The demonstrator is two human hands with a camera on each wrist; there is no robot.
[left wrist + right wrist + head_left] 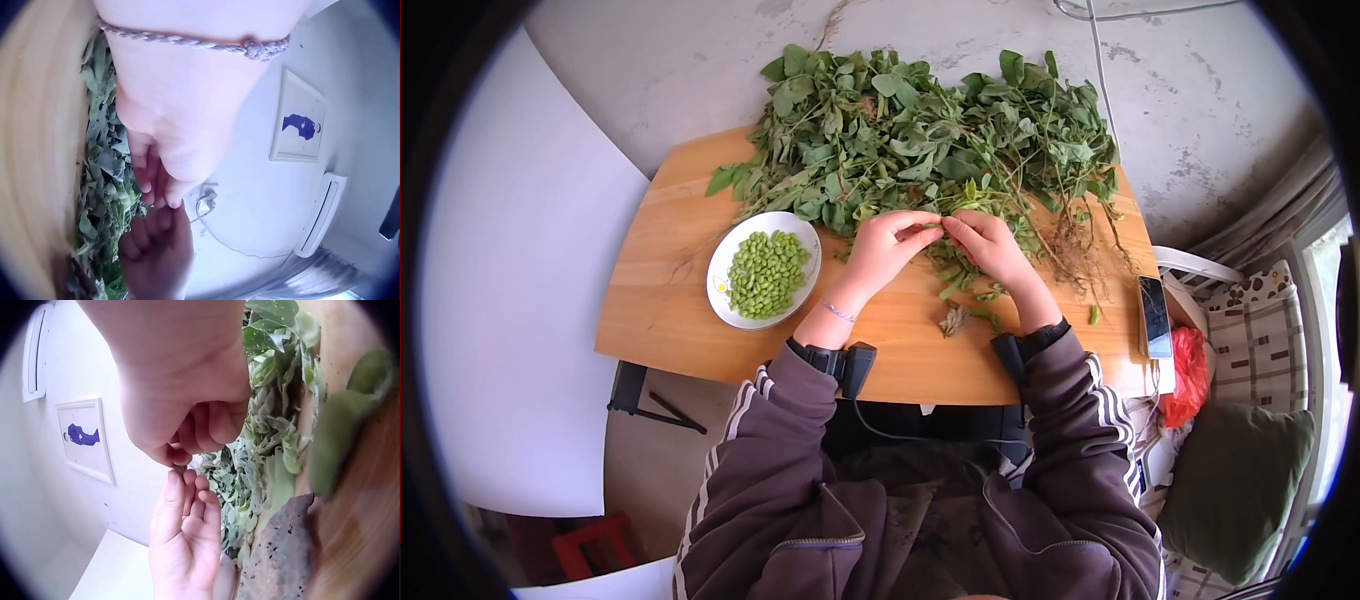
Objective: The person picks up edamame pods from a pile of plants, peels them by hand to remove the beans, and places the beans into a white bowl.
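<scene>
L hand [882, 252] & R hand [994, 248] meet fingertip to fingertip, both pinching a tiny greenish bit [179, 468], poss. a pod but mostly hidden, over the tabletop [900, 350] nr the leafy stalks [880, 130], w/ bowl [718, 265] of green beans [768, 275] to L.

No text, label, brand or number can be read in any view. In the head view, the phone [1155, 317] well to the right of the fingers [918, 217] shows a screen too small to make out, and the bowl [717, 262] to their left bears a yellow print [721, 286] without legible lettering. In the left wrist view, right of the fingers, the framed picture [299, 120] and air conditioner [320, 214] carry nothing readable.
</scene>
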